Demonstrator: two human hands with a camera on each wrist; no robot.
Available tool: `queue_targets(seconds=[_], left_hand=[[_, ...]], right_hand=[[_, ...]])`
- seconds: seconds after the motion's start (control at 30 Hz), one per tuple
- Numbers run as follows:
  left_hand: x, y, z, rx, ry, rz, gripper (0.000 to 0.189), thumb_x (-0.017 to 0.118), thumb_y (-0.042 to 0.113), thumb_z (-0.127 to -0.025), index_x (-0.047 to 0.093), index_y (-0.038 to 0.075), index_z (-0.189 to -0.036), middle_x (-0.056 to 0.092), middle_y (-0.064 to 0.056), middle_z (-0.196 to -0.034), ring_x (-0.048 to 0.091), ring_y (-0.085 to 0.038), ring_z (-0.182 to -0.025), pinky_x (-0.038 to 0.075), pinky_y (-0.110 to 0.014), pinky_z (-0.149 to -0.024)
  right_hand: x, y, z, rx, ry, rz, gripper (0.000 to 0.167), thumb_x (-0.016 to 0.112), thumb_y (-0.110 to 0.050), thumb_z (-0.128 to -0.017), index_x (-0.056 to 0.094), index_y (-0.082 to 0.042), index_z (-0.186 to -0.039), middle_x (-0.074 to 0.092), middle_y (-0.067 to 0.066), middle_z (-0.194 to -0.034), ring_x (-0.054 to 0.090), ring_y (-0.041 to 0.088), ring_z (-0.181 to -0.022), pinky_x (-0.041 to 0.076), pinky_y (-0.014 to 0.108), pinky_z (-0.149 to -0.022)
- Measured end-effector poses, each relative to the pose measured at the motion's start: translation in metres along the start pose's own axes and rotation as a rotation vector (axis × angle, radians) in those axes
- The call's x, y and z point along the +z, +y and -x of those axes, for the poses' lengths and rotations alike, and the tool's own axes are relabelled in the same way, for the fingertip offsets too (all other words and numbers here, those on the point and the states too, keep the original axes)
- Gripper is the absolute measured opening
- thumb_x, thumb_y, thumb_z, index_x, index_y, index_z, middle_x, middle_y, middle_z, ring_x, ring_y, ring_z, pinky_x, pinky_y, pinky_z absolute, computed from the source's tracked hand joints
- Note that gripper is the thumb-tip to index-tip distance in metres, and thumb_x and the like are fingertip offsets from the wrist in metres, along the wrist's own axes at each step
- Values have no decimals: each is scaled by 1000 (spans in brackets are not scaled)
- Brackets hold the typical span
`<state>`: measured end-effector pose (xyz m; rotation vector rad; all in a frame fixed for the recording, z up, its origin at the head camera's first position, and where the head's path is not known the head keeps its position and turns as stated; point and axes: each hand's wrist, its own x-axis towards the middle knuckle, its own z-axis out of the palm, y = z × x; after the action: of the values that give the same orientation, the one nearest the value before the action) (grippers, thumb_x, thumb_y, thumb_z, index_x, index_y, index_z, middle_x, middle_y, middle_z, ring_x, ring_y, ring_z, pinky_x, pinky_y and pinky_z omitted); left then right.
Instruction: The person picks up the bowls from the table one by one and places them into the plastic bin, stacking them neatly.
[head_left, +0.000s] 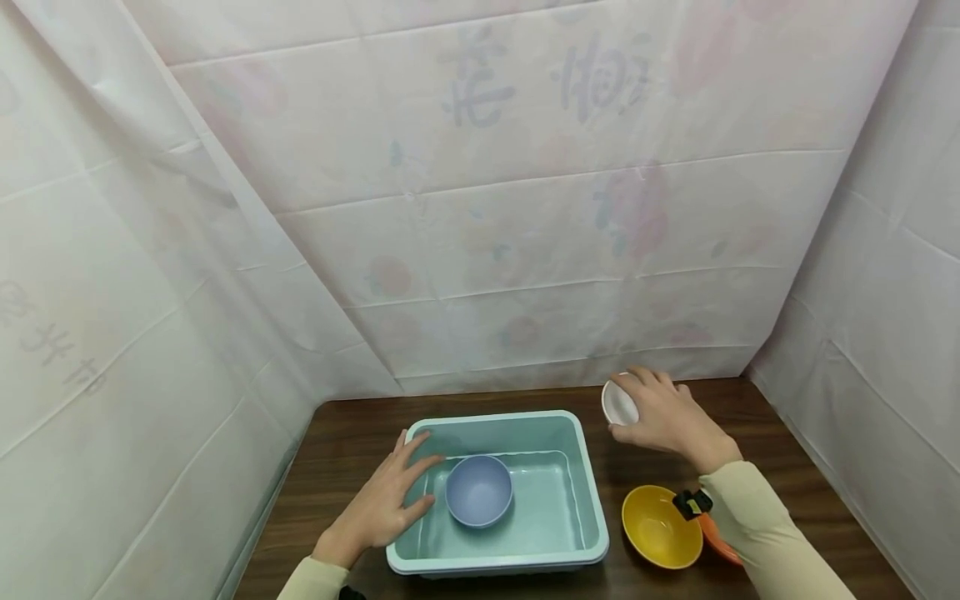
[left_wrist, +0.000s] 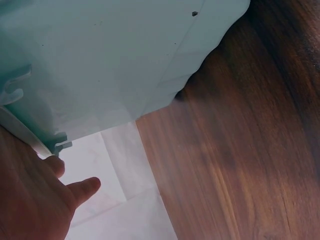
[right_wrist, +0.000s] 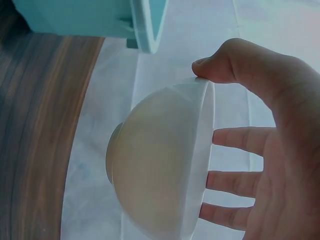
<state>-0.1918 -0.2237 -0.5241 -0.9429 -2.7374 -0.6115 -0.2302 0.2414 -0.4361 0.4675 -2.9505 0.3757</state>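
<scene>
My right hand grips a white bowl above the table, right of the basin's back corner. In the right wrist view the white bowl shows its rounded outside and foot, with the thumb on its rim and several fingers at the opening. My left hand, fingers spread, reaches over the left rim of a light green basin and holds nothing. A purple-blue bowl sits upright inside the basin, just right of the left fingertips.
Right of the basin, a yellow bowl stands on the dark wooden table. Beside it an orange bowl is partly hidden under the right sleeve. Pale printed sheets hang behind the table and on both sides.
</scene>
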Motion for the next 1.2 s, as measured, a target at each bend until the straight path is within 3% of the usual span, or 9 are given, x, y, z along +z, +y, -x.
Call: queue_targets(seconds=[0.57, 1.2], left_hand=[[-1, 1, 0, -28, -35, 4, 50, 58, 44, -101, 57, 24, -147, 31, -17, -167, 19, -56, -152, 34, -80, -104], [-2, 0, 0, -23, -34, 4, 49, 58, 43, -101, 57, 23, -147, 31, -17, -167, 19, -57, -152, 34, -80, -105]], right_hand=[[-16, -37, -11, -72, -11, -36, 78, 74, -49, -85, 48, -23, -154, 44, 18, -158, 42, 48, -140, 38, 81, -98], [-20, -80, -18, -180, -13, -53, 77, 77, -50, -83, 52, -24, -151, 45, 13, -157, 43, 42, -141, 42, 75, -99]])
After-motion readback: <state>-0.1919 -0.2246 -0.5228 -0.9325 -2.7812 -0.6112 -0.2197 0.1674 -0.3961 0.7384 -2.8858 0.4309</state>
